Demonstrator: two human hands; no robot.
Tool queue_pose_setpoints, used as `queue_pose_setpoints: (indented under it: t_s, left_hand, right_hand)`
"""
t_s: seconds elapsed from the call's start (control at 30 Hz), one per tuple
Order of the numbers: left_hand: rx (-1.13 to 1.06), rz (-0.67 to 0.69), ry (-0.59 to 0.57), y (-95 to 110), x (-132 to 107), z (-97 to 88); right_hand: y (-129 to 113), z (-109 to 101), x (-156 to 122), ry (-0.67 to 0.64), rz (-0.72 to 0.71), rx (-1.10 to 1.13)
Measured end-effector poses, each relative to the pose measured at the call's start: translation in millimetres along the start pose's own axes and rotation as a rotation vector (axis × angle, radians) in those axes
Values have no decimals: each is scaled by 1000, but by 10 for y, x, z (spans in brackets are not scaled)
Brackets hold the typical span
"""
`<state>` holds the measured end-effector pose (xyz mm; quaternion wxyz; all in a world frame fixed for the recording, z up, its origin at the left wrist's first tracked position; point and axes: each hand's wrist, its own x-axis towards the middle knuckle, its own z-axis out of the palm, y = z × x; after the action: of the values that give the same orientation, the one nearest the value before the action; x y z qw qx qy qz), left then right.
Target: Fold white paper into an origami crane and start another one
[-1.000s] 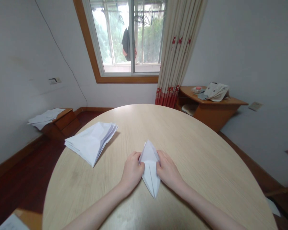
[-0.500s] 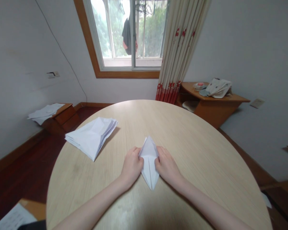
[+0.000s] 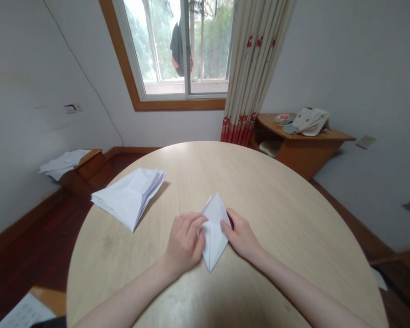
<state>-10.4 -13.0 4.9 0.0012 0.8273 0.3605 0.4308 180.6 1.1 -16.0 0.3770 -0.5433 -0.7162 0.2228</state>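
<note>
A small kite-shaped piece of folded white paper (image 3: 216,237) lies in front of me, one point toward the window and one toward me. A crease runs down its lower half. My left hand (image 3: 187,239) is closed at its left edge, with the thumb and fingers on the paper near the middle fold. Gripping the right edge, my right hand (image 3: 241,232) has its thumb on top and its fingers partly hidden at the far side. To the left rests a stack of folded white paper (image 3: 128,193).
The round wooden table (image 3: 276,269) fills the foreground. A low cabinet with loose papers (image 3: 64,160) stands at the left wall. On the right, a wooden corner desk (image 3: 304,148) carries a white cloth bag (image 3: 310,121). A curtain (image 3: 253,68) hangs beside the window.
My left hand has shifted its hold, its fingers now reaching over the paper's left side. The paper has turned slightly, its near tip moving left. My right hand keeps the right edge.
</note>
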Motion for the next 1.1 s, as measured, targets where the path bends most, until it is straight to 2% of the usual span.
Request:
queue_pose_setpoints:
  t_s: [0.07,0.1,0.17,0.27,0.5,0.6,0.67,0.73,0.8,0.9,1.0,1.1]
  left_hand:
    - [12,231,-146,75,-29,-48]
    - [15,264,-205,107,-43,-55]
    - [36,261,-301,151,-66,-41]
    - [78,228,-382,145,-91,17]
    - [113,268,-421,-10,-124,122]
    - [116,262,-433,-59,-128,141]
    - [115,261,-442,-100,-120,144]
    - [109,260,-457,-152,-102,137]
    - [100,242,-468,-209,-80,126]
    - [65,204,-449,-286,-61,119]
    - [-13,167,-372,-334,-66,136]
    - [-84,143,-306,-347,-77,154]
  right_hand:
    - [-4,4,-9,16,-4,-7]
    - [-5,4,-11,28,-4,-10]
    - [-4,2,-13,53,0,-14]
    - [13,-2,-13,81,18,-11]
    - [35,13,-31,130,35,36]
    - [-1,-6,-49,304,-113,-13]
    - [-36,-43,-75,443,-274,-94]
    - [-70,-94,-111,502,-443,-146]
    - [-97,-140,-148,459,-621,-144]
    - [-118,-169,-178,235,-777,-115]
    - [-126,-158,-160,31,-742,-162]
    - [-134,-143,-117,-70,-700,-297]
